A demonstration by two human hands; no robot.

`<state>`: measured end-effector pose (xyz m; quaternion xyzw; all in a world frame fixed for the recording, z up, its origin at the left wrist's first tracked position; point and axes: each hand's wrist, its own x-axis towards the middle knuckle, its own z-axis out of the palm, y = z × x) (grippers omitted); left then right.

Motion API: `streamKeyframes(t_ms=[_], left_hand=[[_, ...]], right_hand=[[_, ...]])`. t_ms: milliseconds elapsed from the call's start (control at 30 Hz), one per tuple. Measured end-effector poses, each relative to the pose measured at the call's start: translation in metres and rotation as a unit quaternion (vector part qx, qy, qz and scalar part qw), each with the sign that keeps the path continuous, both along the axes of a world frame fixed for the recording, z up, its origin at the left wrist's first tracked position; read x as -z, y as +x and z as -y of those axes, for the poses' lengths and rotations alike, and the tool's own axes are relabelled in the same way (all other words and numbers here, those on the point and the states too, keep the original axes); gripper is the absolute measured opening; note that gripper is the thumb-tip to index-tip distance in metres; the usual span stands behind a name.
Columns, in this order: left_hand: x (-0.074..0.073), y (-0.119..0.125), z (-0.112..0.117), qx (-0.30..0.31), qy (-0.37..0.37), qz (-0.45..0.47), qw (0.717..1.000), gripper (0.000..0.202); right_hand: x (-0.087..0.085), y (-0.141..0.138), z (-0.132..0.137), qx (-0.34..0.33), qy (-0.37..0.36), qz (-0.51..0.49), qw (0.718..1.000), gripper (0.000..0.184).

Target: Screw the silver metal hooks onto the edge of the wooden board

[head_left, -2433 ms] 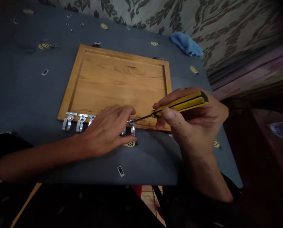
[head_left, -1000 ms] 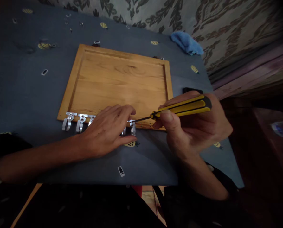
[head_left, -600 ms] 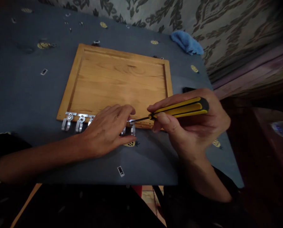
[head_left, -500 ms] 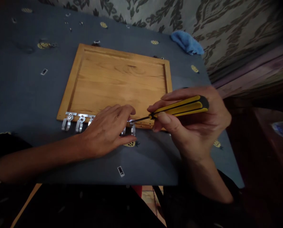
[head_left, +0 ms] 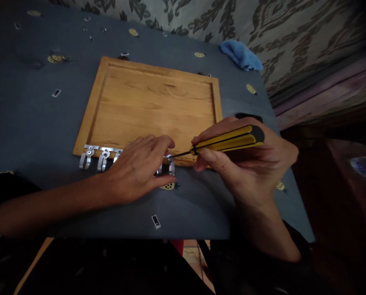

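Observation:
A framed wooden board lies flat on the table, with a silver metal hook rail along its near edge. My left hand rests over the middle of the rail, fingers bent across the board's edge and thumb stretched below. Its palm hides several hooks. In my right hand, closed fingers grip the handle of a yellow and black screwdriver. The thin shaft slants down to the left, and its tip meets the rail at the rightmost visible hook.
A blue cloth lies at the far right corner near the patterned wall. Small metal bits are scattered at the back left. Behind my right hand is a dark object. The table's grey-blue cover carries pineapple prints.
My right hand and the screwdriver handle have turned slightly, and the handle end sits a little further left. The dark object behind shows more. My left hand stays in place.

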<state>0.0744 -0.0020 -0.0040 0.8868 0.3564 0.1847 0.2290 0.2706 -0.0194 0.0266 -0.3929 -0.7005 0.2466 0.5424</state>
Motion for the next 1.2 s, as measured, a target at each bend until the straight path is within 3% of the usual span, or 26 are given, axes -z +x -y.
streamKeyframes(t_ms=[367,667,1200], left_hand=[[0.0002,0.0003,0.0008,-0.003,0.005,-0.001,1.0,0.048],[-0.0004,0.0002,0.0004,-0.005,0.0,-0.002,1.0,0.048],[-0.0006,0.0004,0.0006,-0.005,-0.01,0.001,1.0,0.048]], right_hand=[[0.0043,-0.0006,-0.001,0.018,0.036,0.02,0.999,0.018],[0.0097,-0.0004,0.0031,0.096,0.039,0.058,0.993,0.019],[0.0083,-0.0029,0.0027,0.089,0.045,0.059,0.993,0.019]])
